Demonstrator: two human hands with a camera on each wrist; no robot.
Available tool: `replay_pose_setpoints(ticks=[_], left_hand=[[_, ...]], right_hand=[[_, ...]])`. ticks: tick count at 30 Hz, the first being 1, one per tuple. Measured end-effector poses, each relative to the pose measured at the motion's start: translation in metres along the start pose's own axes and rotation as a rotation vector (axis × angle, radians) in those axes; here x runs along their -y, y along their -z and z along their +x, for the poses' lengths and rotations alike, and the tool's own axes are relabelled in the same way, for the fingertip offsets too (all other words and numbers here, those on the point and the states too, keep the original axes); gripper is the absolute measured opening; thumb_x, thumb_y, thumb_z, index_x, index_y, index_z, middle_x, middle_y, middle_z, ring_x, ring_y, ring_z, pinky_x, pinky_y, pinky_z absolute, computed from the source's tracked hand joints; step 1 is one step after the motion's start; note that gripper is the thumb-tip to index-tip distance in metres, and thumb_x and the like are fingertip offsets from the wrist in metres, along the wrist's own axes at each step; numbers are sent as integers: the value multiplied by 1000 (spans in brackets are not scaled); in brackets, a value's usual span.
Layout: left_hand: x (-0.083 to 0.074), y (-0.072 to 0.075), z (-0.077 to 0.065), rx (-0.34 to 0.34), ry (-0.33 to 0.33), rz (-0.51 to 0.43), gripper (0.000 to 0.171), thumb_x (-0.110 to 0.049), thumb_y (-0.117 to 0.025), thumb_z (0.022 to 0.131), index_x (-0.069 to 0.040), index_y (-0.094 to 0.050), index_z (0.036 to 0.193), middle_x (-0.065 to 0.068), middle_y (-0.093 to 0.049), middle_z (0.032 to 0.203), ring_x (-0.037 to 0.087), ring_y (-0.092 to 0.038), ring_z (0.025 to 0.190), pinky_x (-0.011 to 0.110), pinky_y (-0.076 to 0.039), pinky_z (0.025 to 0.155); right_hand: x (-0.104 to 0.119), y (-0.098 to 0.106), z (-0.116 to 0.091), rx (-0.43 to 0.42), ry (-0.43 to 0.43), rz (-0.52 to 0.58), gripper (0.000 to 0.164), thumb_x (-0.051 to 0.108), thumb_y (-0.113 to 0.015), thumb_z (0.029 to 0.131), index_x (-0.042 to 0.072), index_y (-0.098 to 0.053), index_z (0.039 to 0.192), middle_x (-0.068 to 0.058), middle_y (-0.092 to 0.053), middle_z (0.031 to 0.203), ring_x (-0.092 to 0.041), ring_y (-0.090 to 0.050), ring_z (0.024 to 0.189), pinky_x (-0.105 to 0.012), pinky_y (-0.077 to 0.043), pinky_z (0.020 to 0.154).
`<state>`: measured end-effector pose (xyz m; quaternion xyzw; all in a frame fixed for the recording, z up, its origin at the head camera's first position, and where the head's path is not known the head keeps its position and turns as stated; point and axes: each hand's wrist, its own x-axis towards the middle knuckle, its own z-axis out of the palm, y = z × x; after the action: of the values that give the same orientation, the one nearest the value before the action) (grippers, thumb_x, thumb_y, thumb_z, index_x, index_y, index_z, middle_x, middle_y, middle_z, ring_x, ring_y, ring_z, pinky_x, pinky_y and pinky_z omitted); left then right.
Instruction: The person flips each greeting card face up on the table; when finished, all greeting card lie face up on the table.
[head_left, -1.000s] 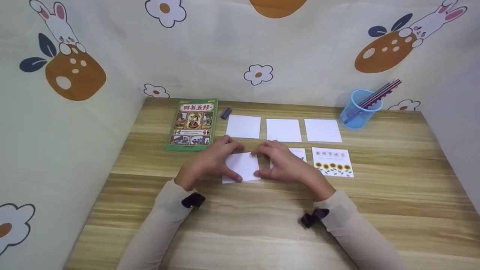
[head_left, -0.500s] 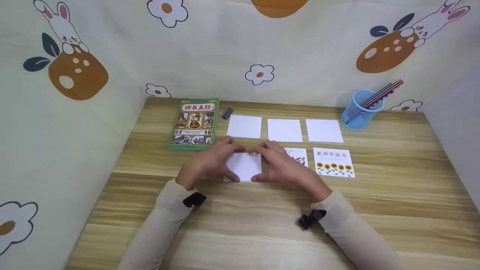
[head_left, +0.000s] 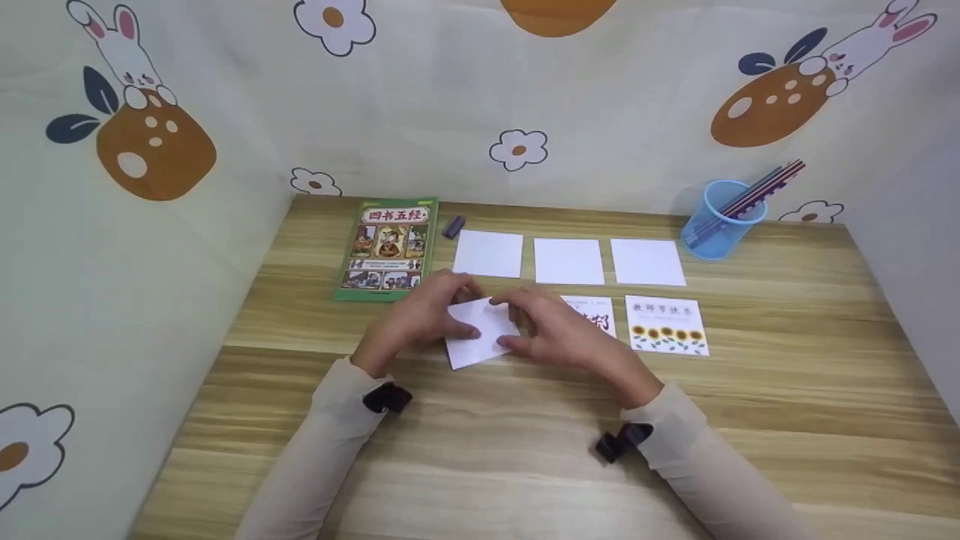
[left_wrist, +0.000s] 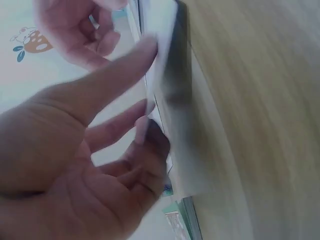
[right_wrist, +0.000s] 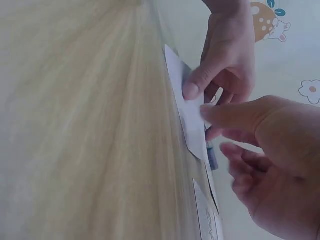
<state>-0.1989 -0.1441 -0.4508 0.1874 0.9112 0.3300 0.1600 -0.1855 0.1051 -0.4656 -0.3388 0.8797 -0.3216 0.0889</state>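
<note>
A near-square white card is held tilted, nearer the surface's left edge than its right, pinched by the left hand and flanked by the loosely parted right hand.

You wear a long, pale beige fabric left sleeve, softly creased along the forearm, and a matching pale beige fabric right sleeve. Your left cuff bears a small, black, blocky device; your right, a similar two-lobed black device.
</note>
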Motion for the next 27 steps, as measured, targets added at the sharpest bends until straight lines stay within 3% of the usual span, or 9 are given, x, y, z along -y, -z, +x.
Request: replay_pose_setpoints(ticks=[6,9,13,16,21,27], left_hand=[[-3,1,5,-140,-27,-112,40,-17,-80,97,-12,-70,135,10,-76,127,30,-72,115,46,-60,99],[-8,0,6,-201,-47,-238,33,-25,-72,104,-14,-71,135,9,-76,123,25,-74,112,41,-63,95],[-14,0,7,-223,-55,-470,34,-37,-64,110,-15,-70,136,10,-72,124,24,-78,108,42,-66,95],[-14,0,8,-213,-76,-564,33,-31,-64,111,-12,-68,137,16,-71,126,29,-80,104,46,-67,93],[-10,-2,10,-153,-178,-480,36,-7,-69,104,-2,-64,139,21,-69,132,30,-72,120,43,-63,105],[-5,-3,10,-63,-217,-394,47,-5,-72,101,-2,-59,146,19,-65,142,36,-71,124,43,-61,109]], right_hand=[[1,-4,2,-4,11,129,61,46,-77,100,14,-60,149,-4,-72,122,-16,-71,103,-35,-63,86],[2,-4,2,-40,-2,196,67,57,-74,99,19,-58,153,-1,-73,123,-15,-72,105,-35,-64,88],[4,-2,2,-94,-17,289,66,56,-72,101,20,-54,155,1,-76,118,-13,-75,106,-35,-65,91],[4,-1,2,-120,-21,367,68,51,-73,102,22,-47,158,-2,-76,117,-13,-77,103,-34,-66,91],[3,-1,2,-151,-18,461,80,46,-75,102,32,-32,167,-5,-74,122,-15,-78,105,-32,-66,94],[1,2,2,-187,-53,493,71,47,-73,103,34,-38,163,-4,-76,122,-15,-79,108,-31,-65,96]])
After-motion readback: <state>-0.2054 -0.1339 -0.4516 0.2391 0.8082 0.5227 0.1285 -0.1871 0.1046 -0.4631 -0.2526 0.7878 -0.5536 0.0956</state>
